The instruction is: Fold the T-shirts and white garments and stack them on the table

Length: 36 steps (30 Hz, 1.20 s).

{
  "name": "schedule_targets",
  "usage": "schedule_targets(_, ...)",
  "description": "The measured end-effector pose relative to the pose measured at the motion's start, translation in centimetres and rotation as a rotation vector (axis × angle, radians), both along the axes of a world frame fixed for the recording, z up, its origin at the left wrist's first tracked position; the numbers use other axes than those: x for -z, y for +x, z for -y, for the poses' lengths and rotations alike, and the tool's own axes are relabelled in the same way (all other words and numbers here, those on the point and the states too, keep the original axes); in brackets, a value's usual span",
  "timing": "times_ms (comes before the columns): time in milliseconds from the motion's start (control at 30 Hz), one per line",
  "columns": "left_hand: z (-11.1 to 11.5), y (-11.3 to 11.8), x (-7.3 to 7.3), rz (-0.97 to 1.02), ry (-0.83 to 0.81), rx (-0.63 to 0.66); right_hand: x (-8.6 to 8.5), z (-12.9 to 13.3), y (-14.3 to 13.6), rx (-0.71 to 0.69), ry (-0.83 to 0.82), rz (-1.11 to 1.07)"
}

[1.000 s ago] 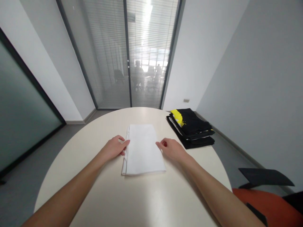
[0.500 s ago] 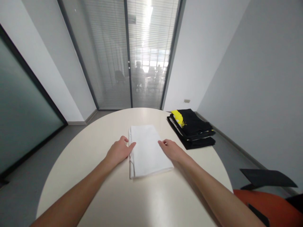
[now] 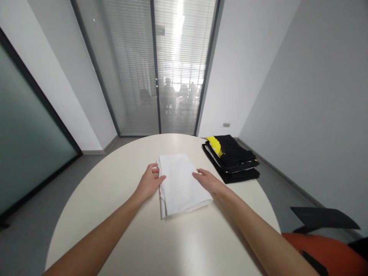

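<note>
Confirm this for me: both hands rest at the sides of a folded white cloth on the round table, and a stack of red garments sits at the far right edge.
One detail is wrong: the stack of garments is black with a yellow patch, not red. The head view shows it. The rest holds: the left hand and the right hand rest at the sides of the folded white cloth on the round table.

A big round cream table (image 3: pixel 129 237) holds two things. A folded white cloth (image 3: pixel 179 184) lies mid-table — a pile of folded black clothes (image 3: pixel 232 161) sits at the right edge.
</note>
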<state>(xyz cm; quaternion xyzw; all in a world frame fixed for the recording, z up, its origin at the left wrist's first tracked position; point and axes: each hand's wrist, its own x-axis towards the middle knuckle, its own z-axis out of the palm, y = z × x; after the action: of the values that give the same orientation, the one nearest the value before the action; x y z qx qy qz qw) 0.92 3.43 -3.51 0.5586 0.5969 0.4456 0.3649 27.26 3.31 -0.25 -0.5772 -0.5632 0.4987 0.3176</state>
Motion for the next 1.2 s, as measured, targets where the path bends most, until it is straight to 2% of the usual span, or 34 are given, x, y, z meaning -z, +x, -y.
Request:
schedule_targets(133, 1.2, 1.6, -1.2, 0.051, 0.001, 0.089, 0.1, -0.5, 1.1, -0.008, 0.041, 0.023)
schedule_targets(267, 2.6, 3.2, -1.7, -0.004, -0.088, 0.219, 0.2, -1.0, 2.1, -0.02, 0.209, 0.207)
schedule_targets(400, 2.9, 4.8, -1.3, 0.008, 0.024, 0.152, -0.3, -1.5, 2.8, -0.028, 0.339, 0.36)
schedule_targets(500, 2.7, 6.1, -2.0, 0.157, -0.031, 0.091, -1.3, -2.1, 3.5, -0.019, 0.422, 0.384)
schedule_targets(600, 2.5, 7.4, -3.4, 0.428, -0.192, 0.128, -3.1, -2.6, 4.7, -0.035, 0.472, 0.343)
schedule_targets(700, 2.1, 9.0, -4.8, 0.536, -0.202, 0.148, -5.4, -2.9, 6.2, -0.069, 0.489, 0.325)
schedule_targets(900, -0.2, 13.3, -7.2, 0.492, -0.051, 0.213, -9.1, -4.3, 10.0, 0.019, 0.548, 0.36)
schedule_targets(1100, -4.4, 18.4, -10.9, 0.558, 0.071, 0.417, -12.9, -6.5, 16.3, 0.169, 0.594, 0.342)
schedule_targets(1200, -6.3, 21.4, -11.1, 0.622, 0.098, 0.506, -13.4, -7.7, 20.2, 0.218, 0.543, 0.285)
